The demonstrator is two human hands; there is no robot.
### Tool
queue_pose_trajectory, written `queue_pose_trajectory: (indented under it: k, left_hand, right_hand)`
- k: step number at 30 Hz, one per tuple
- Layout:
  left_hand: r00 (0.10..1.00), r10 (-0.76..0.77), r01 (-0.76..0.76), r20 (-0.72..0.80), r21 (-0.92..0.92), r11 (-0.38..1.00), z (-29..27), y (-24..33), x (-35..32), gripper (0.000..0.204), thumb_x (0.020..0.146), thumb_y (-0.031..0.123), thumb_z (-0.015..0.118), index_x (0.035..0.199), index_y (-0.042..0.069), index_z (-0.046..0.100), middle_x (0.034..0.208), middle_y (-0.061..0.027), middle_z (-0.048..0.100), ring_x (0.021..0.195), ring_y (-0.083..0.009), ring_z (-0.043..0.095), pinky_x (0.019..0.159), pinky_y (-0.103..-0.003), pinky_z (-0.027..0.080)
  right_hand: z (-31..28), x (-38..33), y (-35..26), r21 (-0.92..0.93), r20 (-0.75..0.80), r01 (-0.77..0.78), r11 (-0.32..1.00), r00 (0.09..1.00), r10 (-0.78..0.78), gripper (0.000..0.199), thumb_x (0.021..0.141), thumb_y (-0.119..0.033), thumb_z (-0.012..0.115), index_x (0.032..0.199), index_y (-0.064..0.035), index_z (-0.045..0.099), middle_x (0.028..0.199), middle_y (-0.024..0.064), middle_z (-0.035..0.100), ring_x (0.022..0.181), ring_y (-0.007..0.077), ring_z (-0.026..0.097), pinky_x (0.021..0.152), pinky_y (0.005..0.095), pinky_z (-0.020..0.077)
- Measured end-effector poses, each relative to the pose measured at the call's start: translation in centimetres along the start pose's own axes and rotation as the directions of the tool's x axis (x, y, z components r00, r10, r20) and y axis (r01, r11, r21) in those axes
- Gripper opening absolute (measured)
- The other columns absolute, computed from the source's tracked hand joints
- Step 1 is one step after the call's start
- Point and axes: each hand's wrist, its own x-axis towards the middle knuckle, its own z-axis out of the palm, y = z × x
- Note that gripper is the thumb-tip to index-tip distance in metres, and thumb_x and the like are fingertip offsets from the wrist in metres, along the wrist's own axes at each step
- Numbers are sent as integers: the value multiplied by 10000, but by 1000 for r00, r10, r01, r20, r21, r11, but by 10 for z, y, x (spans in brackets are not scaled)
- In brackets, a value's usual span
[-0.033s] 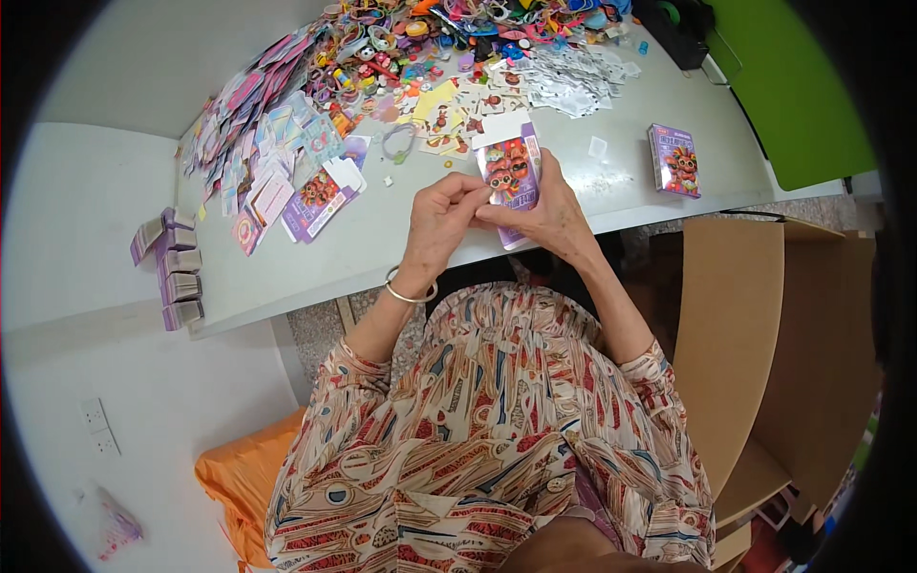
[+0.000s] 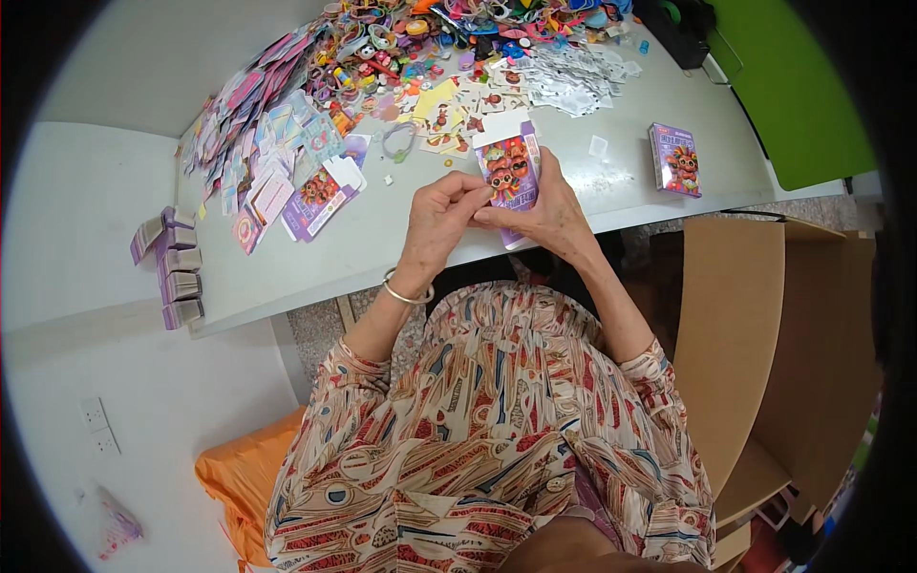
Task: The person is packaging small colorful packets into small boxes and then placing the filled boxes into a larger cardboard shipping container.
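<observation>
Purple box's (image 2: 509,172) lower part hidden behind both hands' fingers (image 2: 468,199), toy pile (image 2: 449,29) cut off at top edge

Both forearms reach forward, left hand (image 2: 441,212) and right hand (image 2: 549,215) meeting close together, fingers (image 2: 475,196) pinched inward, a bangle on the left wrist.

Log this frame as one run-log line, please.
left hand: pinching purple box edge | right hand: holding purple box | table: second box right
</observation>
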Motion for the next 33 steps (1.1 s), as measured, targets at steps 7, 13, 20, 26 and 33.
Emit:
queue_pose_trajectory:
  k: [7, 13, 20, 26, 33]
  left_hand:
    - [981, 193, -189, -30, 104, 977, -3, 2, -2, 366, 891, 32, 622, 1243, -16, 533, 1086, -111, 612, 901, -150, 642, 786, -262, 540]
    - [956, 293, -292, 9, 118, 949, 3, -9, 2, 572, 864, -3, 644, 1385, 20, 408, 1254, -126, 512, 983, -154, 606, 845, -277, 518]
    - [979, -2, 7, 203, -27, 1000, -12, -14, 5, 423, 890, 62, 643, 1293, -4, 530, 1062, -82, 652, 967, -129, 606, 846, -285, 520]
    - [908, -57, -42, 416, 226, 973, -30, -5, 12, 528, 856, 45, 677, 1348, 34, 488, 1191, -108, 607, 960, -144, 622, 824, -278, 538]
    - [828, -121, -143, 547, 415, 899, -18, 33, 15, 798, 793, 21, 729, 1470, 125, 320, 1409, -88, 429, 978, -123, 607, 825, -259, 540]
  right_hand:
    - [-3, -1, -1, -186, -1, -37, 982, 999, 38, 977, 534, -407, 877, 1217, 81, 379, 1027, 226, 635, 946, 299, 650, 822, 372, 514]
    - [-8, -5, -1, -111, 119, -58, 992, 990, 71, 727, 578, -323, 878, 1093, 19, 495, 920, 154, 669, 829, 221, 665, 756, 322, 520]
    - [-19, -8, 7, 350, 302, -122, 929, 953, 11, 514, 691, -182, 840, 1096, -10, 573, 944, 44, 667, 848, 86, 607, 776, 255, 501]
    - [-26, -8, 12, 358, 460, -183, 915, 888, -2, 533, 696, -154, 836, 1151, -36, 585, 972, 24, 669, 869, 86, 606, 813, 258, 491]
    - [-37, -8, 13, 277, 567, -211, 937, 824, 18, 581, 665, -136, 858, 1163, -29, 579, 1001, 25, 664, 897, 96, 598, 843, 267, 483]
